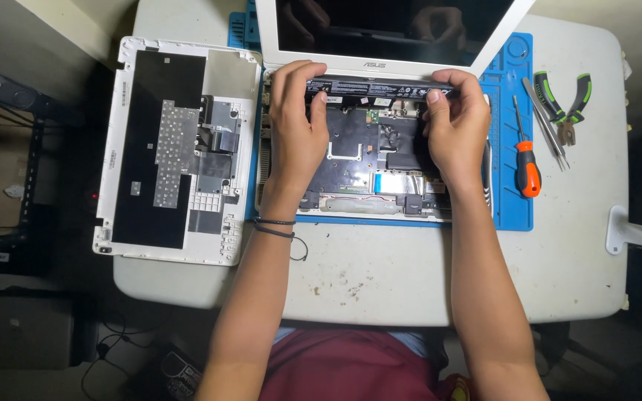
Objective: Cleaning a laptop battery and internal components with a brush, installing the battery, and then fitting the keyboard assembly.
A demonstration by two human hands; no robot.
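While the head camera looks straight down on a white table [380, 282], both hands work at a long black battery pack [380, 87] in an opened white laptop [358, 160]. This battery lies with its long axis running left to right, along the far edge of the laptop's base, just under the hinge of the raised screen [388, 30]. A row of small white and pale labels runs along its upper face, between the two hands.

With its fingers curled over the battery's left end, the left hand [296, 122] presses its thumb against the near edge, so that end is pinched. At the right end the right hand [456, 119] does the same, fingers hooked over the top and thumb on the near side. Two dark bands sit on the left wrist.

Under the laptop lies a blue work mat [510, 141]. On its right part an orange-handled screwdriver [525, 160] points away from the person. Beside that, on the bare table, are tweezers [548, 122] and green-handled pliers [570, 100]. Left of the laptop rests the removed white keyboard cover [176, 148], underside up, with black sheeting and a grey patch on it.
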